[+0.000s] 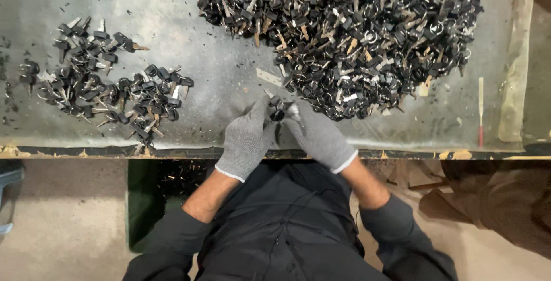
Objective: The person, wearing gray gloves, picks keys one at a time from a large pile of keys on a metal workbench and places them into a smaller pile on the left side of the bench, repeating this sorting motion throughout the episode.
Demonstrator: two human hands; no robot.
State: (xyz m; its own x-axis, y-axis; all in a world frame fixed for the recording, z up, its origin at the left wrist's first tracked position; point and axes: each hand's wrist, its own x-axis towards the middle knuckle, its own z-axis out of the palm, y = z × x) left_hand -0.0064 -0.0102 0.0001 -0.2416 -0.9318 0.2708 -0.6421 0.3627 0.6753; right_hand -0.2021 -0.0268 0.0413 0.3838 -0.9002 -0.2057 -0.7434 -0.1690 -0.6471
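1. Where the grey worktable point(218, 74) begins on the left, a small heap of black-headed keys point(103, 86) lies spread out, some on rings, well apart from the hands.
2. Nearer the middle, the left hand point(247, 140), in a grey knit glove, is closed in a pinch on a black-headed key point(278, 110), held just above the table's front edge.
3. Touching it from the other side, the right hand point(318, 137), also gloved, pinches the same key where a bit of bright metal shows; whether that is a ring or a blade is too small to tell.
4. Judging from this grip, the work goes best with both thumbs close to the key's head, so that it cannot twist or slip through the glove fabric.
5. Up and to the right, the large pile of keys point(344, 34) covers much of the table, its near edge just beside the fingers.
6. At far right a thin stick with a red tip point(480, 111) lies alone.
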